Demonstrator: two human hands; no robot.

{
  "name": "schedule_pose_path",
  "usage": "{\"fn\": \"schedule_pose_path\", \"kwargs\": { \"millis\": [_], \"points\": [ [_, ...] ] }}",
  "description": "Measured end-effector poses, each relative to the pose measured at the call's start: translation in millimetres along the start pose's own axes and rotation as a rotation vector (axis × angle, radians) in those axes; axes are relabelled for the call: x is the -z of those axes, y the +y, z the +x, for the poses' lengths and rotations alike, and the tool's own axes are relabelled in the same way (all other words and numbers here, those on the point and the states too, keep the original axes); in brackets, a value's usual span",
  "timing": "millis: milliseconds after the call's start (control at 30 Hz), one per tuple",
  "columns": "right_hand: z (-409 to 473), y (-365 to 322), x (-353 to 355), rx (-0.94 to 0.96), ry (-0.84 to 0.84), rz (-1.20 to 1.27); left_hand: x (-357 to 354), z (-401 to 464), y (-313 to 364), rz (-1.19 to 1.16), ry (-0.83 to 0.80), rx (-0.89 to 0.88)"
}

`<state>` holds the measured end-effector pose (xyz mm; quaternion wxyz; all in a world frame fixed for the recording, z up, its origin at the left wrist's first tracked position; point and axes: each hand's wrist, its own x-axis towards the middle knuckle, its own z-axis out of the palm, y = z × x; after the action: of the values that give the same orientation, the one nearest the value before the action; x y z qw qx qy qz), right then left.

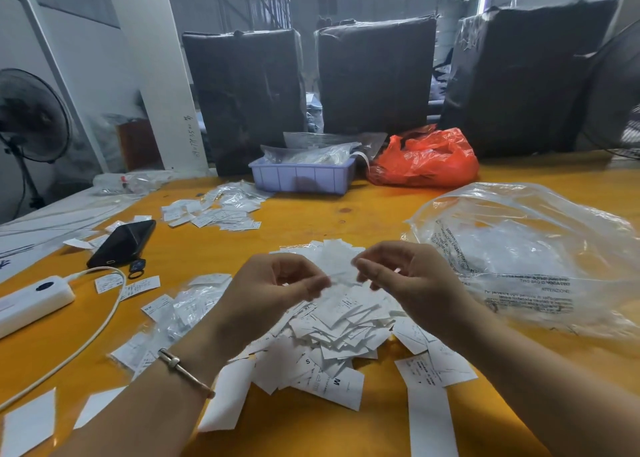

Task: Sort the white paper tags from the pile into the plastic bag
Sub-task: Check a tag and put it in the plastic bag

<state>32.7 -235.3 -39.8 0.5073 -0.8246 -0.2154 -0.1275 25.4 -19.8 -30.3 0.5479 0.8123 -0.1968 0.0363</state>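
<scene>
While both hands are raised just above the pile of white paper tags, a thin blurred tag appears to be held between them; left hand fingers are curled, thumb and forefinger seemingly pinched on one end; right hand fingers are curled too, tips closed toward the other end, though exact contact is lost in motion blur; a bracelet is worn on the left wrist; the pile is spread on the orange table; the clear plastic bag is laid just right of the pile, mouth open, printed text visible; left of the pile, small packets with tags, a white power strip with cable, and a black phone are seen; beyond the pile, more bagged tags, a lilac bin and a red bag are placed; black wrapped bales are stood behind.
</scene>
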Motion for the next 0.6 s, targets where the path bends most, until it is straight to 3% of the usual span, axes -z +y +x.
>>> {"fn": "schedule_pose_path", "kwargs": {
  "millis": [100,200,467,600],
  "points": [
    [0,7,0,0.111,-0.112,-0.438,5,2,-3,-0.045,0.174,0.024],
    [-1,12,-9,0.166,-0.254,-0.612,5,4,-4,-0.069,0.24,0.041],
    [1,17,-17,0.318,-0.165,-0.602,5,5,-5,-0.127,0.236,0.076],
    [2,16,-19,0.282,-0.235,-0.616,3,5,-6,-0.151,0.176,0.099]
  ]
}}
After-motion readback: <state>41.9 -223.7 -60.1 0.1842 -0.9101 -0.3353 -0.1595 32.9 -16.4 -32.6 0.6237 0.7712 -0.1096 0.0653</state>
